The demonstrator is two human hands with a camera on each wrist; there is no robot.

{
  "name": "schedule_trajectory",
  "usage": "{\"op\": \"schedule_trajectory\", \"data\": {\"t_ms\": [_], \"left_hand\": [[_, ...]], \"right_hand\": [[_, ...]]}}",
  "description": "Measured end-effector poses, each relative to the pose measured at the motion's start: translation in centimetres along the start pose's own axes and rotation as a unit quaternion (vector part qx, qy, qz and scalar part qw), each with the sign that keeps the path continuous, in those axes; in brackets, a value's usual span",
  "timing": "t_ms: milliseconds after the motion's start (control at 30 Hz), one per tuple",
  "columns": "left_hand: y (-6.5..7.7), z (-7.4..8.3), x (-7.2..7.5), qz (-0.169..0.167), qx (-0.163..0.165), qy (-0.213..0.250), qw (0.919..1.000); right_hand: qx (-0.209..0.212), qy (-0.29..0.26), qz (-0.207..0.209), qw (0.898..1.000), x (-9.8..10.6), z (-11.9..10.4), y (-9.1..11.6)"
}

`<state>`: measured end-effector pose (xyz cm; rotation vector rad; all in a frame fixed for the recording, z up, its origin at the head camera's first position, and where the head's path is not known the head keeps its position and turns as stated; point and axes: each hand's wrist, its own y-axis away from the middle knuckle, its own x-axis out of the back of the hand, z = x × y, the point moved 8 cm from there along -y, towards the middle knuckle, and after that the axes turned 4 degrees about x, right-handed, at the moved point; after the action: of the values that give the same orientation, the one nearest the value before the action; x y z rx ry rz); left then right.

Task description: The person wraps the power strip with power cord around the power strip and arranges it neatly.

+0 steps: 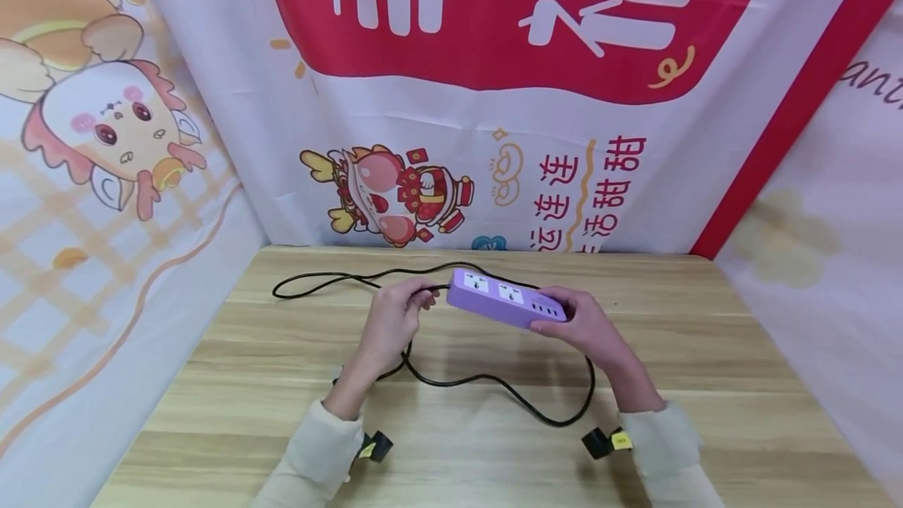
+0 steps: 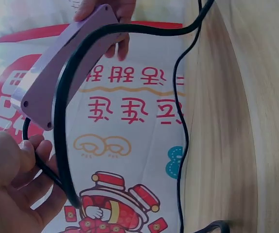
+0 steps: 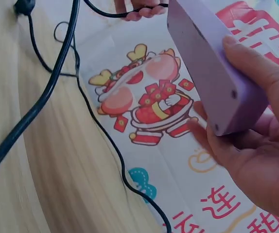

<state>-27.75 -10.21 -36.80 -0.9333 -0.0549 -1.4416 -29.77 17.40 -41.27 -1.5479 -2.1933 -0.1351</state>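
A purple power strip (image 1: pixel 487 306) with white sockets and several USB ports is held up above the wooden table, tilted down to the right. My right hand (image 1: pixel 587 328) grips its right end, thumb on one side and fingers on the other, as the right wrist view also shows. Close to the strip's other end, my left hand (image 1: pixel 397 318) pinches the black cord (image 2: pixel 43 167) where it leaves the housing. From there the cord hangs and loops over the table, running behind the strip and in front of both hands. A black plug (image 3: pixel 25 7) shows in the right wrist view.
The wooden table (image 1: pixel 705 351) ends at a printed cloth backdrop (image 1: pixel 423 124). More printed cloth (image 1: pixel 120 273) hangs on the left side, with another white cloth (image 1: pixel 811 257) on the right. Cord loops (image 1: pixel 494 379) spread over the middle of the tabletop.
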Motion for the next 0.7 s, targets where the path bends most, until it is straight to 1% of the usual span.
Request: {"op": "schedule_trajectory", "data": {"t_ms": [67, 133, 233, 300, 333, 367, 400, 433, 467, 500, 567, 667, 700], "left_hand": [[0.0, -0.3, -0.3, -0.022, 0.013, 0.036, 0.999], [0.1, -0.5, -0.7, -0.055, 0.026, 0.075, 0.9953], [0.3, -0.9, -1.5, -0.102, 0.057, 0.143, 0.9828], [0.5, -1.0, -1.9, -0.122, 0.087, 0.189, 0.9705], [0.6, -1.0, -2.1, -0.131, 0.107, 0.216, 0.9617], [0.8, -1.1, -2.5, -0.14, 0.13, 0.245, 0.9505], [0.9, -1.1, -2.8, -0.149, 0.154, 0.274, 0.9376], [1.2, -1.1, -3.2, -0.156, 0.18, 0.307, 0.9215], [1.5, -1.0, -3.7, -0.162, 0.207, 0.345, 0.901], [1.8, -0.8, -4.1, -0.167, 0.231, 0.387, 0.8767], [2.3, -0.5, -4.9, -0.169, 0.267, 0.47, 0.824], [2.8, 0.7, -5.3, -0.16, 0.293, 0.576, 0.7464], [3.0, 1.1, -5.4, -0.156, 0.298, 0.6, 0.7255]], "right_hand": [[0.001, -0.025, 0.019, 1.0, 0.4, -0.2, 0.1], [0.006, -0.048, 0.039, 0.998, 0.9, -0.5, 0.3], [0.011, -0.064, 0.068, 0.996, 1.8, -1.2, 0.4], [0.005, -0.066, 0.09, 0.994, 2.4, -1.6, 0.5], [0.003, -0.068, 0.1, 0.993, 2.7, -1.8, 0.6], [-0.002, -0.069, 0.112, 0.991, 2.9, -1.9, 0.6], [-0.007, -0.07, 0.122, 0.99, 3.1, -2.1, 0.7], [-0.01, -0.072, 0.132, 0.989, 3.2, -2.2, 0.7], [-0.014, -0.076, 0.142, 0.987, 3.3, -2.3, 0.7], [-0.015, -0.081, 0.15, 0.985, 3.3, -2.4, 0.7], [-0.02, -0.095, 0.168, 0.981, 3.1, -2.5, 0.6], [-0.024, -0.106, 0.193, 0.975, 2.9, -2.4, 0.4], [-0.028, -0.107, 0.2, 0.974, 2.8, -2.3, 0.4]]}}
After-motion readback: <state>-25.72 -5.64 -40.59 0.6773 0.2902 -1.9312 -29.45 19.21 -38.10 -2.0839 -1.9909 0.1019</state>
